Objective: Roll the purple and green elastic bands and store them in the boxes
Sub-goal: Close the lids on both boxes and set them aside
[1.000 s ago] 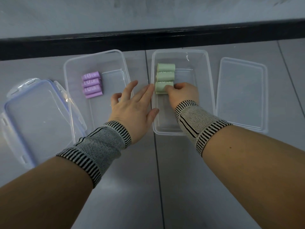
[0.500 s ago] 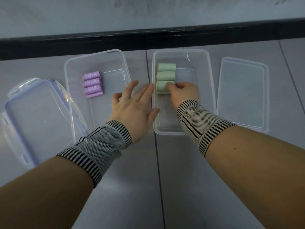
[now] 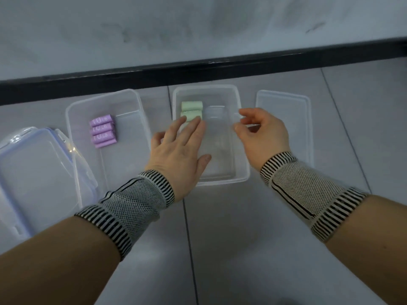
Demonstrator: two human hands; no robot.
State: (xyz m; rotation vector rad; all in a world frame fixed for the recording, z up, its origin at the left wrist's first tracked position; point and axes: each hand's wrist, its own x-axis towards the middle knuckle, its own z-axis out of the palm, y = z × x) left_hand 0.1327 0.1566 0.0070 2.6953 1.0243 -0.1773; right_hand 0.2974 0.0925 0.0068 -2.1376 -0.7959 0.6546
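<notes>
You have a blue-rimmed lid (image 3: 33, 170) at far left, a clear lid (image 3: 284, 122) at far right, and a black baseboard (image 3: 198, 71) along the wall (image 3: 154, 27).

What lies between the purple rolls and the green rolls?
In the head view, from the purple rolls to the green rolls: bare box floor, the walls of both clear boxes, a floor strip, and the left hand's fingers.

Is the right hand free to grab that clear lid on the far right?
Probably yes. The right hand holds nothing, fingers loosely curled, and the clear lid lies flat just beyond it with nothing on top or between them.
</notes>
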